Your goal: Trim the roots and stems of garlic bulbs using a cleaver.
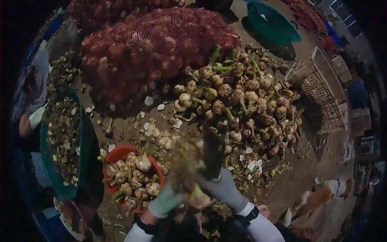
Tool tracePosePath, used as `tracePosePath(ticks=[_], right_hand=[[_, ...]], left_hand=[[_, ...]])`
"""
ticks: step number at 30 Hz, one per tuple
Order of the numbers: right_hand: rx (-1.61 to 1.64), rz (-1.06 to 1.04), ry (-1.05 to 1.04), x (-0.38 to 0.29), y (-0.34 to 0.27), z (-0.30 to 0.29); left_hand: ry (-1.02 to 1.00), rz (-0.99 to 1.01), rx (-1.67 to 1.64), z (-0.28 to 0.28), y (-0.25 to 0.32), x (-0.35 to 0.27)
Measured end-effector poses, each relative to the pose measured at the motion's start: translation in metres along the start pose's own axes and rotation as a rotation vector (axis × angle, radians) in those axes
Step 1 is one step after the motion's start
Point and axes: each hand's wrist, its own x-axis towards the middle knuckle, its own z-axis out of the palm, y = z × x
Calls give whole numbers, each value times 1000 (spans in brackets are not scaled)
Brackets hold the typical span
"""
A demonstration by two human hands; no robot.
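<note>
My left hand [164,198], in a pale green glove, grips a garlic-like bulb [199,199] with a green stub of stem. Motion blurs a bunch of brown roots or trimmings [186,163] just above the bulb. In its grey glove, my right hand [225,190] is closed around a tool with a broad dark blade [213,151], held upright beside the blurred bunch. Its handle is hidden by the fingers. A red-orange bucket [122,148] full of soil-stained bulbs [136,181] stands beside my left hand. Beyond both hands spreads a large heap of similar bulbs [251,96].
Stuffed red mesh sacks [157,45] lie behind the heap. At left, a person's arm [25,125] reaches near a green tub [79,121] of scraps. Another green tub [273,22], a tipped plastic crate [322,87] and a brown-and-white dog [317,196] are toward the right.
</note>
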Motion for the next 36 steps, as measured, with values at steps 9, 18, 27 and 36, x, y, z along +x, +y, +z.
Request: tracePosePath(ticks=[9, 18, 27, 36], right_hand=[[-261, -382, 119, -9, 23, 3], [-394, -410, 54, -17, 18, -1], [-660, -131, -215, -13, 134, -16], [-552, -268, 360, 51, 93, -33]], left_hand=[[266, 100, 511, 1, -46, 16], [65, 403, 587, -2, -106, 4], [357, 261, 1050, -7, 8, 20], [688, 58, 1608, -98, 42, -6]])
